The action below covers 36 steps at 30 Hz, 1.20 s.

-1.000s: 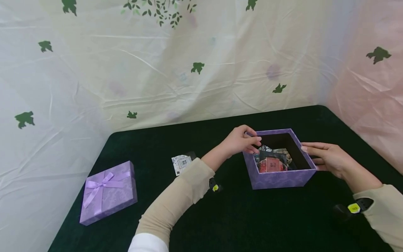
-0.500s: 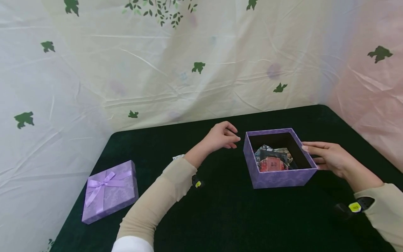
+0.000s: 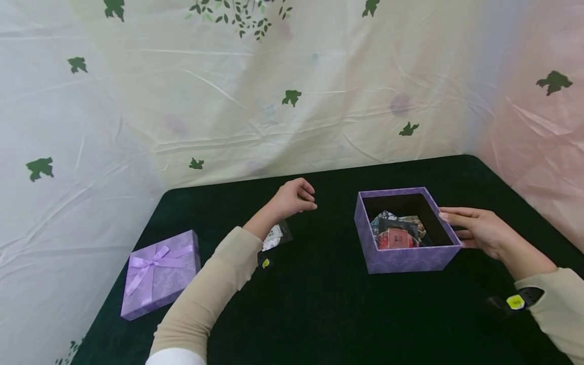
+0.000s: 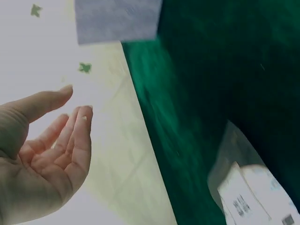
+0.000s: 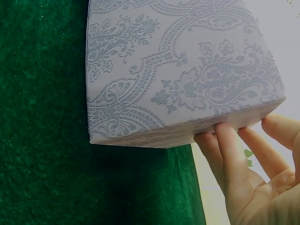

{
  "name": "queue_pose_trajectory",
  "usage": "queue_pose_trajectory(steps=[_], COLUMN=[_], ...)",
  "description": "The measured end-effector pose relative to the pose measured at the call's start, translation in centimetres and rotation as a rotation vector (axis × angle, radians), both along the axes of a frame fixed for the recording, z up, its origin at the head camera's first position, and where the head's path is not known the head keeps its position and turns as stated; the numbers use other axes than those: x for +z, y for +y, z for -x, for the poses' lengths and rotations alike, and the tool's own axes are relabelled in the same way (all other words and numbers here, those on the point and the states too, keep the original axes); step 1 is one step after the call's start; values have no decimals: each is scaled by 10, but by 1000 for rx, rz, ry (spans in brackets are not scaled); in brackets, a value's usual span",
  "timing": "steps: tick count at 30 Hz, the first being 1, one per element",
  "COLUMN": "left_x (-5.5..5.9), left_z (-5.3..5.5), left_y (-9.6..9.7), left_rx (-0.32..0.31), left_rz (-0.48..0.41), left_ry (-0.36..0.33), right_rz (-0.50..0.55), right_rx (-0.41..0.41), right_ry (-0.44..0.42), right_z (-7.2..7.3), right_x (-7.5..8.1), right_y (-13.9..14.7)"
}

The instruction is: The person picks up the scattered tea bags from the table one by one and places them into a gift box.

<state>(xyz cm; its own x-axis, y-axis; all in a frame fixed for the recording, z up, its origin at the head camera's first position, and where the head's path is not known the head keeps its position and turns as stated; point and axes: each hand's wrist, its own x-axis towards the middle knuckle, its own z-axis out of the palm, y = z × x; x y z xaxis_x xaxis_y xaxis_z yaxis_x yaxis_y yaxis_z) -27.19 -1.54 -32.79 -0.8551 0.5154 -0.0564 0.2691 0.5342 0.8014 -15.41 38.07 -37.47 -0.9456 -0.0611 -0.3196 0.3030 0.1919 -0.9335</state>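
A purple patterned open box (image 3: 403,259) stands on the right of the dark green table, with several picture packets (image 3: 396,237) inside, the front one showing a red building. My right hand (image 3: 483,230) touches the box's right side, fingertips along the outer wall and thumb at the rim; the right wrist view shows these fingers (image 5: 229,154) fairly straight against it. My left hand (image 3: 292,197) is in the air left of the box, fingers loosely bent and holding nothing. Below it lies a clear plastic packet (image 3: 272,238) with white printed paper, partly hidden by the left forearm.
A purple lid (image 3: 159,274) with a ribbon bow lies at the table's left, partly behind the left sleeve. Behind the table (image 3: 337,314) hangs a pale cloth (image 3: 228,111) with green bird and leaf prints.
My left hand has left the box's left rim and moved leftward through the air, over the clear packet's side. My right hand stays at the box, and the packets inside look unchanged.
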Motion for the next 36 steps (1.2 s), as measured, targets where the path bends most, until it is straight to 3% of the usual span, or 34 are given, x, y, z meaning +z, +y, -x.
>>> queue_pose_trajectory(steps=[9,16,36], left_x=[-14,-20,-35], left_z=[14,20,24], left_y=[-24,-40,-67], left_rx=[-53,-71,36], left_rz=[168,333,612], left_ry=[66,73,-20], right_rz=[-3,-3,0], right_rx=[-8,-9,-7], right_ry=[0,0,-3], right_z=[-4,-4,-3], right_x=[-6,-5,-2], right_y=[-2,-2,-4])
